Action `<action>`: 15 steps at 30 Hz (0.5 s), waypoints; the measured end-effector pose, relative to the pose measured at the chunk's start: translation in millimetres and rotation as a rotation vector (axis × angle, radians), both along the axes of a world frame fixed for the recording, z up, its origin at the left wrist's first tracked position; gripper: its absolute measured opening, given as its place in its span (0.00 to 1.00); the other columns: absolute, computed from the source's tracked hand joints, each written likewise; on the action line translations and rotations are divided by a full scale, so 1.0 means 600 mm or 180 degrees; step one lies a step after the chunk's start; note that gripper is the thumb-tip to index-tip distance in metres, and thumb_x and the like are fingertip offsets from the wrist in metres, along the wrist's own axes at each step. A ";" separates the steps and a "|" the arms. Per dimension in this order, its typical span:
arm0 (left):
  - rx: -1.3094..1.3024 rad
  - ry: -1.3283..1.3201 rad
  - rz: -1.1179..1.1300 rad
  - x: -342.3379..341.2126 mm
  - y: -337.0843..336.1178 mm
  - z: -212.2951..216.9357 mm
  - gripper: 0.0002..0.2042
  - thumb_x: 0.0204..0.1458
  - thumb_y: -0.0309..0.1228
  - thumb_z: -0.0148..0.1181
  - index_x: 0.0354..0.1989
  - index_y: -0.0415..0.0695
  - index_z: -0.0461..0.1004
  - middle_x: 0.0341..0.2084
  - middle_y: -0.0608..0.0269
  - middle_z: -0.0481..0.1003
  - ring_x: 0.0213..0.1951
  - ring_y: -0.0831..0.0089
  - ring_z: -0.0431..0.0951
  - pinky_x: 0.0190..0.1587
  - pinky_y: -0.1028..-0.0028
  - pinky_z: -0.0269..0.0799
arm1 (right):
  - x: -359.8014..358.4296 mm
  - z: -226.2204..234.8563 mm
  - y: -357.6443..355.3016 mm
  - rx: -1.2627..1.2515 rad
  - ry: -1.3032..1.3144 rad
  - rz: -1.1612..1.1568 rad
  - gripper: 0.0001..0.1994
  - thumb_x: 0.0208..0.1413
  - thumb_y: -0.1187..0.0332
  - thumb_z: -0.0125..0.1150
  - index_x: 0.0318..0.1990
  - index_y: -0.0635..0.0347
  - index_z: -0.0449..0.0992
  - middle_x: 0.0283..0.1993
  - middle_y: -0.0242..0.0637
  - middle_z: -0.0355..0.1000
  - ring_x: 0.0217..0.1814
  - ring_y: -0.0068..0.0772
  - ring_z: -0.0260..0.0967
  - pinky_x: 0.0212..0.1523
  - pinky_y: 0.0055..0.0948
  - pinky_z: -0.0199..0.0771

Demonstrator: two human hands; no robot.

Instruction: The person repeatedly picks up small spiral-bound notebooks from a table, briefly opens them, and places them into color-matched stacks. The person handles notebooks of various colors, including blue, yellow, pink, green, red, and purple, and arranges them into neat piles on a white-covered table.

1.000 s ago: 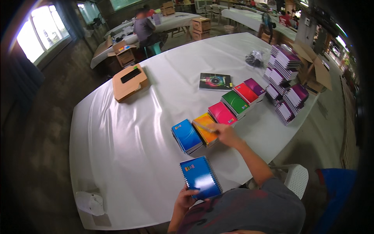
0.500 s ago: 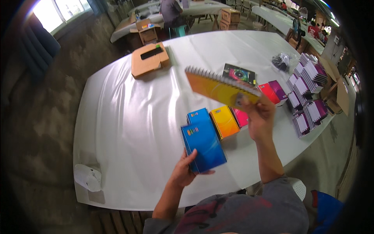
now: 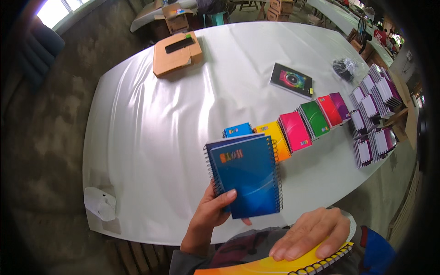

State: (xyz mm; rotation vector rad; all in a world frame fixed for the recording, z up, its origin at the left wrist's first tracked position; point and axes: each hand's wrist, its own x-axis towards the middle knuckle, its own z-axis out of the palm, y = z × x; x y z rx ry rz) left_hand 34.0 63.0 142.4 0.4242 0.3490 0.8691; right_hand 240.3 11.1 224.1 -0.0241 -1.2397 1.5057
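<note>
While the left hand (image 3: 211,215) grips a dark blue spiral notebook (image 3: 246,174) upright above the white table (image 3: 151,137), the right hand (image 3: 311,233) lies flat, fingers spread, on a yellow-orange spiral notebook (image 3: 279,266) seemingly against the lap. A row of coloured notebooks (image 3: 302,123) lies just beyond.

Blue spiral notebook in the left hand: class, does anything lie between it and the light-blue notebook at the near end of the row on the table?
Nothing visible does. The blue spiral notebook, held in the left hand, overlaps the light-blue notebook in the picture, with only white tablecloth around. The right hand rests on a yellow notebook, off to the side.
</note>
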 end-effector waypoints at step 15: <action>-0.1188 -0.0965 0.0038 0.029 -0.076 -0.181 0.22 0.53 0.33 0.50 0.55 0.40 0.59 0.48 0.49 0.68 0.48 0.54 0.72 0.46 0.55 0.72 | 0.017 -0.153 0.004 0.1976 -0.4055 -0.1433 0.26 0.46 0.59 0.62 0.55 0.51 0.67 0.60 0.39 0.60 0.64 0.34 0.54 0.62 0.45 0.49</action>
